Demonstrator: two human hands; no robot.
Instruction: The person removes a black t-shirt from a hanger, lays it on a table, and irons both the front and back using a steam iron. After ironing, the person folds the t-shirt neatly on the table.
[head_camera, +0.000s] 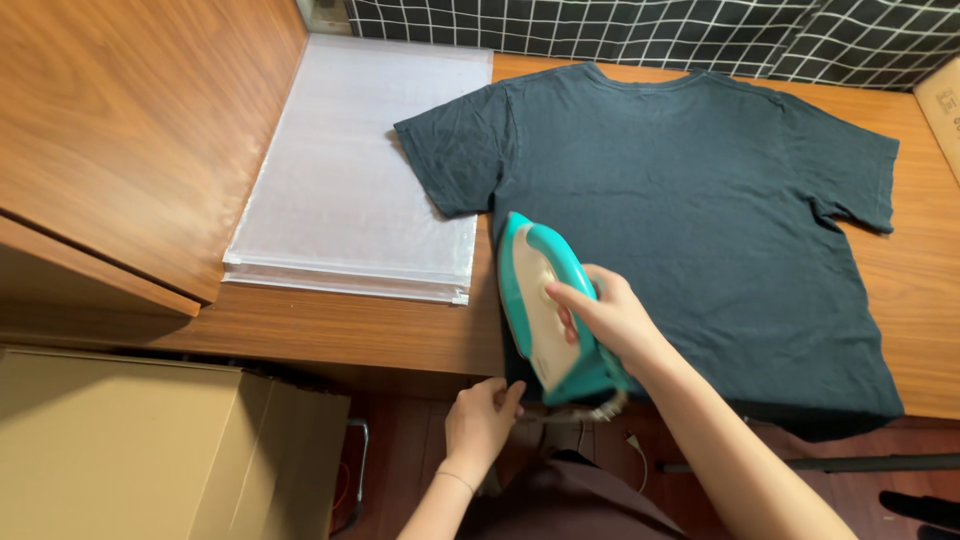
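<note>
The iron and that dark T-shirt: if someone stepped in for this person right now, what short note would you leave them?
Right hand: gripping the handle of the teal and white iron, which sits on the lower left part of the dark T-shirt, nose pointing away from the person.
Left hand: at the table's front edge, pinching the shirt's hem below the iron.
Shirt: spread flat on the wooden table, neck towards the tiled wall, both sleeves out.
A clear plastic bag lies flat to the shirt's left.
Done: shirt laid out, iron on the hem corner.
Left: I cannot tell which areas are already pressed; the rest of the shirt probably needs passes.
</note>
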